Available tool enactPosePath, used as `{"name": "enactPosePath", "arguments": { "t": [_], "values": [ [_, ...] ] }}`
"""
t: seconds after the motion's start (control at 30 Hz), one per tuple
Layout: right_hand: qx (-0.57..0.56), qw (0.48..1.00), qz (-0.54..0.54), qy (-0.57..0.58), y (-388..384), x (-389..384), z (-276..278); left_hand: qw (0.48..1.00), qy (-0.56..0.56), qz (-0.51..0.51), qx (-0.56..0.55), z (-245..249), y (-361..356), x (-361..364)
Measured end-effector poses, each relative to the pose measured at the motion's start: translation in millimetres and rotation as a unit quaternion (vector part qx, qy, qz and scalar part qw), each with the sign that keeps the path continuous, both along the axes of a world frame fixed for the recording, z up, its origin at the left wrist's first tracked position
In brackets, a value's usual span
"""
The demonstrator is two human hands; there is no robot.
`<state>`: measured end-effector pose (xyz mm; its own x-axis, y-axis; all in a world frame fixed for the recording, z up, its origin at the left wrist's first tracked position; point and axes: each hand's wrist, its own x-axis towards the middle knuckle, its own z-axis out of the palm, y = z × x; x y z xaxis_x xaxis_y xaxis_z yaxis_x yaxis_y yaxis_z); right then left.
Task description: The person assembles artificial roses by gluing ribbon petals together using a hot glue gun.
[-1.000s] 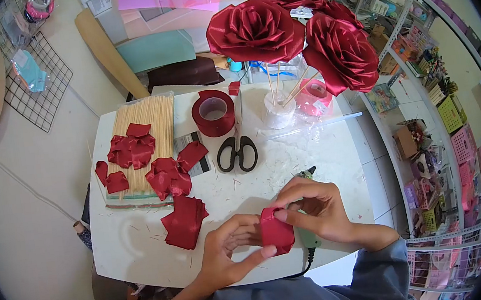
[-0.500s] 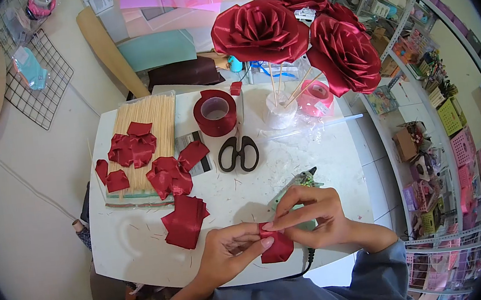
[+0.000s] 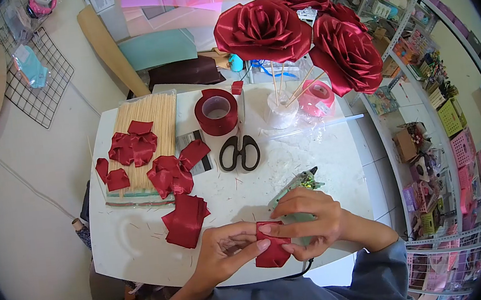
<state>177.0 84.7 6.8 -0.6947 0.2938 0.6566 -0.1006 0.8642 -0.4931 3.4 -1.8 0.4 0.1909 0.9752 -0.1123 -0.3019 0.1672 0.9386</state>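
Note:
A small piece of dark red satin ribbon is pinched between both hands above the front of the table. My left hand grips its left edge, thumb on top. My right hand has its thumb on the upper part and a finger at the right edge. Partly hidden behind my right hand lies a pale green glue gun, its cord running down toward the table edge. Left of my hands sits a stack of cut red ribbon pieces. Black-handled scissors lie farther back.
A ribbon roll stands behind the scissors. Shaped red petals rest on and beside a bundle of wooden sticks. Large red ribbon roses on sticks rise from a white holder. Shelves line the right.
My right thumb and fingers have spread along the ribbon piece instead of pinching at its top. The piece has shifted slightly left and down, with more of its surface showing.

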Motion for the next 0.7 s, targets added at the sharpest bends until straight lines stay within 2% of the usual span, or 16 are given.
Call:
{"name": "enactPosePath", "arguments": {
  "t": [0.23, 0.3, 0.43, 0.53, 0.6, 0.63, 0.7],
  "values": [
    [0.093, 0.996, -0.002, -0.012, 2.1, 0.3, -1.4, 0.999, -0.004, -0.017, -0.027, -0.6, 0.0, -2.0],
    [0.164, 0.986, -0.025, -0.023, 2.4, 1.7, -3.8, 0.999, -0.004, -0.014, -0.039, -0.1, 0.0, -1.3],
    [0.184, 0.982, -0.02, -0.041, 3.2, 3.0, 2.4, 0.999, 0.0, -0.016, -0.043, 0.5, -0.1, -0.9],
    [0.123, 0.991, 0.008, -0.058, 6.7, 4.1, -1.2, 1.0, 0.017, -0.004, -0.005, -0.9, -0.6, 1.1],
    [-0.045, 0.998, 0.047, 0.0, 11.5, 6.5, -11.4, 0.999, 0.03, 0.002, 0.03, -1.1, 0.0, 3.0],
    [-0.044, 0.998, 0.048, 0.0, 5.9, 3.9, -10.2, 0.999, 0.03, 0.003, 0.031, -2.3, 0.2, 3.0],
    [-0.298, 0.953, -0.021, 0.059, -9.8, -2.5, -7.1, 0.999, 0.035, 0.023, 0.028, -5.3, 0.0, 3.2]
  ]
}}
